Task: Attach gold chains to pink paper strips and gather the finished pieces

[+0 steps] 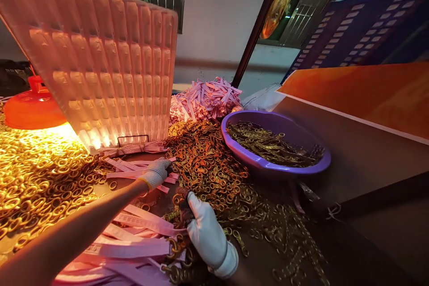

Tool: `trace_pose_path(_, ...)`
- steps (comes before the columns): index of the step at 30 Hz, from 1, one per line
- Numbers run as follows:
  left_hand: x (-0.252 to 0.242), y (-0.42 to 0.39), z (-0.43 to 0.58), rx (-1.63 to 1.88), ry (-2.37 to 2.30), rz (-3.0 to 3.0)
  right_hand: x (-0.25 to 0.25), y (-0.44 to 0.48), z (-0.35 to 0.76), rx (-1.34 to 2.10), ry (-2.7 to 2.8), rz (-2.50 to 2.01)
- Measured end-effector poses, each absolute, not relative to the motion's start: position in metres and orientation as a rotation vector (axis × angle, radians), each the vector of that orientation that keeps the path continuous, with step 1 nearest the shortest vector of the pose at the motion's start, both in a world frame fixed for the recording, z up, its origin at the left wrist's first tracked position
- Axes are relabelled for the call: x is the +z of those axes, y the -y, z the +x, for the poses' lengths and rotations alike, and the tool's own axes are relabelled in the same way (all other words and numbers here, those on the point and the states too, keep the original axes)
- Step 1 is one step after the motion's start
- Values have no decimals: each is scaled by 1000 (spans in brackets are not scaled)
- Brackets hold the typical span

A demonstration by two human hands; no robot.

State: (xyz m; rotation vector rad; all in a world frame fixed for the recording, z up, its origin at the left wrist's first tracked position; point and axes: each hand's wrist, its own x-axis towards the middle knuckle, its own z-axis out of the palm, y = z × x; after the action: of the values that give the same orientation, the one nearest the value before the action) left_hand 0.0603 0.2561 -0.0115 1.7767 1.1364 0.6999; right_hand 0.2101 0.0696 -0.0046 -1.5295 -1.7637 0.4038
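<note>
My left hand (156,173), in a white knit glove, reaches over a small bundle of pink straps (125,167). Its fingers are bent down at a strap end and look closed on it. Nearer to me, my right hand (208,232) wears a white glove with dark, soiled finger parts. Those fingers are curled together beside brass-coloured ring clasps (176,246) and the ends of a larger spread of pink straps (134,246). What lies between them is hidden.
Loose metal rings (43,174) cover the left side under a red lamp (35,105). A translucent ribbed panel (117,62) stands behind. Linked clasps (208,156) heap mid-table. A purple basin (276,170) holds more metal pieces. Pink straps (208,98) pile at the back.
</note>
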Motion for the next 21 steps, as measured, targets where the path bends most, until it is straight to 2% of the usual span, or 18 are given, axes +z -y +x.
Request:
trace_pose_path(4,22,-222,24,550,-1147,1684,14,-84,203,424,1867,-1379)
trace_pose_path(10,56,-140,-13,479,-1148,1406,47,-88,168,225,2191,-1614)
trace_pose_path(13,52,-117,-15,467,-1203,1410,49,-81,157,83,2339,-1634)
trace_pose_path(18,33,-111,-11,609,-1094,2068,34,-75,158,-131,2332,-1656)
trace_pose_path(21,32,-113,-12,528,-1090,1902,31,-74,161,-136,2257,-1618)
